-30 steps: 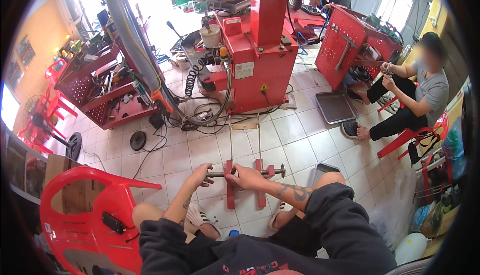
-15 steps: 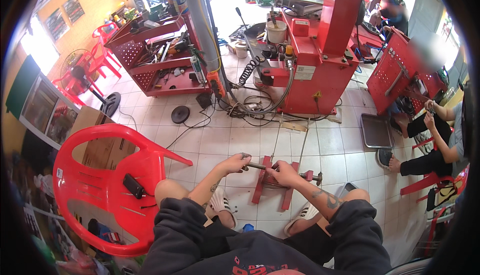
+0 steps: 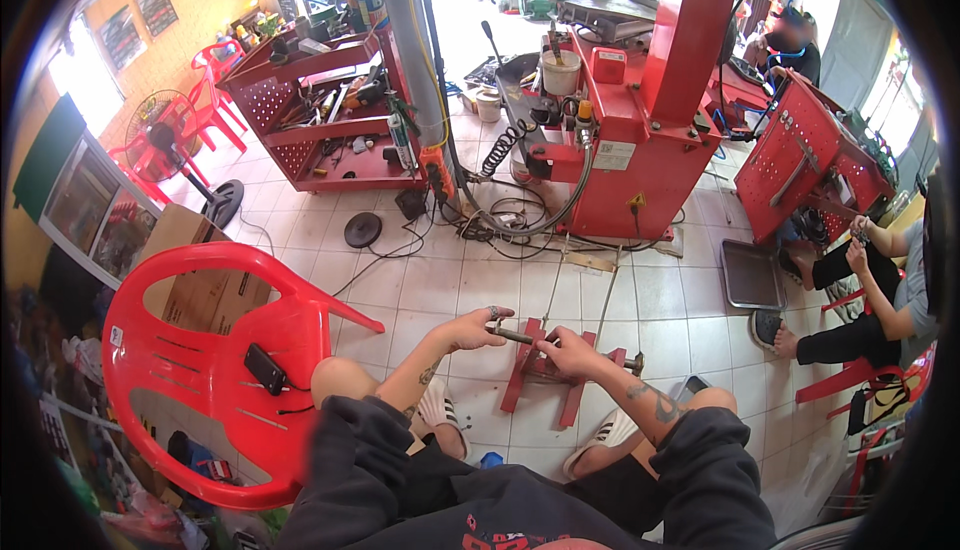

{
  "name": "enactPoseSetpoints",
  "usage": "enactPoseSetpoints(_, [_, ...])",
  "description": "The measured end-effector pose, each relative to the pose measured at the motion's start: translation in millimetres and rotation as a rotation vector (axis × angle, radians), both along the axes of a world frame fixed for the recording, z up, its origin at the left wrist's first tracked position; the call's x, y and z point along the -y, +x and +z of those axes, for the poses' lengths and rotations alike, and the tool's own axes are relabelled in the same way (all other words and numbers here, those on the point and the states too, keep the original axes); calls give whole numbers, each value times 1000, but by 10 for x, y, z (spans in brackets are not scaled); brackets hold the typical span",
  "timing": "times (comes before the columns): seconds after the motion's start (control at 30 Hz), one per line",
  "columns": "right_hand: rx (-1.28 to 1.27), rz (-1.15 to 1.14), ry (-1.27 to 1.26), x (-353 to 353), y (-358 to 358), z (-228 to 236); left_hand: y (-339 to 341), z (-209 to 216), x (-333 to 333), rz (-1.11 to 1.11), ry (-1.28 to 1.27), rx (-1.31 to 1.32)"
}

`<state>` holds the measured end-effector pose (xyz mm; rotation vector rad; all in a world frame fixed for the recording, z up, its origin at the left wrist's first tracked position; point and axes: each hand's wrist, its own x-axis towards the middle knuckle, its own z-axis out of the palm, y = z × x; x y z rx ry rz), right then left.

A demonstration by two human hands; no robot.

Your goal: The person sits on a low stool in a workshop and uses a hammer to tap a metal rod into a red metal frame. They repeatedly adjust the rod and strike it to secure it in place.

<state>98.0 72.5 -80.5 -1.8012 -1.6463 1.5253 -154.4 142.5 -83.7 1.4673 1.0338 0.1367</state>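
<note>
Now left grip (image 3: 474,330) spreads wider at the rod (image 3: 515,335); right grip (image 3: 571,353) still pinches it.

A red plastic chair (image 3: 292,340) stands on the white-tiled floor (image 3: 420,275) of a busy workshop, a black phone (image 3: 264,370) resting on its seat and a cardboard box (image 3: 220,300) just beyond. Farther back, a standing fan (image 3: 163,138) rises near a red tool trolley (image 3: 330,131) loaded with tools, beside a slanting grey post (image 3: 413,60). A black disc (image 3: 362,230) lies near tangled cables at the foot of a large red machine (image 3: 630,190), which has a white bucket (image 3: 561,76) and a coiled black hose (image 3: 505,150) at its side. At right, a person in a grey shirt (image 3: 912,260) sits near a dark, shallow tray (image 3: 752,275) and a tilted red perforated cabinet (image 3: 785,155).
</note>
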Motion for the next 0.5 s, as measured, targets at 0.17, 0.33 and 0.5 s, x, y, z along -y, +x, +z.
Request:
enactPoseSetpoints(0.17, [5, 24, 31, -8, -33, -34, -81, -335, -87, 65, -39, 89])
enactPoseSetpoints(0.33, [-11, 13, 25, 24, -34, -36, 9, -264, -71, 109, -67, -60])
enactPoseSetpoints(0.5, [-7, 20, 66, 33, -22, -109, 144, -373, -94, 187, -73, -170])
